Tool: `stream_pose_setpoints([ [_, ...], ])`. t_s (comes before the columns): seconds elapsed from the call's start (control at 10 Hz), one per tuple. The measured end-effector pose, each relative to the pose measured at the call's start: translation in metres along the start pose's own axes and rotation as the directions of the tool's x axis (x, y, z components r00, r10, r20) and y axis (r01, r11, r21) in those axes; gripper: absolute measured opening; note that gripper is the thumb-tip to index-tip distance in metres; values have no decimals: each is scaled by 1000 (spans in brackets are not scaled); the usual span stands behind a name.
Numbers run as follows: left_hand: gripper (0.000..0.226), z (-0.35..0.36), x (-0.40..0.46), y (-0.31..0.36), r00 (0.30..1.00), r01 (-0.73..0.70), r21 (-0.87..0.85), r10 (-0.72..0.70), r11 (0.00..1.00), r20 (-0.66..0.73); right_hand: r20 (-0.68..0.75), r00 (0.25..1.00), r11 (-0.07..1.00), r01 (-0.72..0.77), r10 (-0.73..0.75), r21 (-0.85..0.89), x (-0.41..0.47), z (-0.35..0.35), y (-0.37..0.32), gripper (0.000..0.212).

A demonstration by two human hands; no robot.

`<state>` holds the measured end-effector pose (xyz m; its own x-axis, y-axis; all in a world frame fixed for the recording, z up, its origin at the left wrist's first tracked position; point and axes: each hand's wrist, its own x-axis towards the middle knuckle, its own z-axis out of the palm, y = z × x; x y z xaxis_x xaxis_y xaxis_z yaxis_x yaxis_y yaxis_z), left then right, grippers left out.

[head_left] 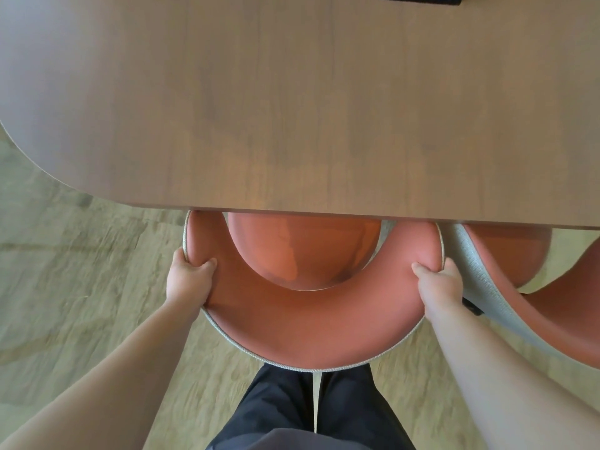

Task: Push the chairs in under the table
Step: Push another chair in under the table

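Note:
A terracotta chair [308, 323] with a curved backrest and grey fabric outer shell stands in front of me, its round seat partly tucked beneath the brown wooden table [292, 102]. My left hand [188, 280] grips the backrest's left arm, thumb on the inside. My right hand [438, 284] grips the right arm the same way. The front ends of the backrest reach the table's near edge. A second chair [519, 306] of the same kind stands close on the right, its seat also partly under the table.
Pale wood-look floor [81, 303] lies to the left and below. My dark trousers [311, 414] are right behind the chair. A black object [418, 0] lies at the table's far edge. The table's rounded corner is at the left.

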<state>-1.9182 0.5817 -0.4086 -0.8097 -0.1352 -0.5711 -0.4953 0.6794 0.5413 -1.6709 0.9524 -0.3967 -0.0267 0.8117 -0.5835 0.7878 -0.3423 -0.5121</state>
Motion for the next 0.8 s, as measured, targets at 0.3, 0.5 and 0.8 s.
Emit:
stream_pose_setpoints([
  [0.3, 42, -2, 3, 5, 999, 19, 41, -20, 999, 32, 27, 999, 998, -34, 36, -50, -4, 0, -10, 80],
  [0.5, 58, -5, -4, 21, 993, 90, 101, -97, 991, 61, 96, 990, 990, -111, 103, 81, -16, -11, -26, 68],
  [0.8, 53, -20, -90, 58, 988, -95, 78, 85, 992, 126, 49, 998, 877, 6, -33, 481, -87, -57, -39, 44],
])
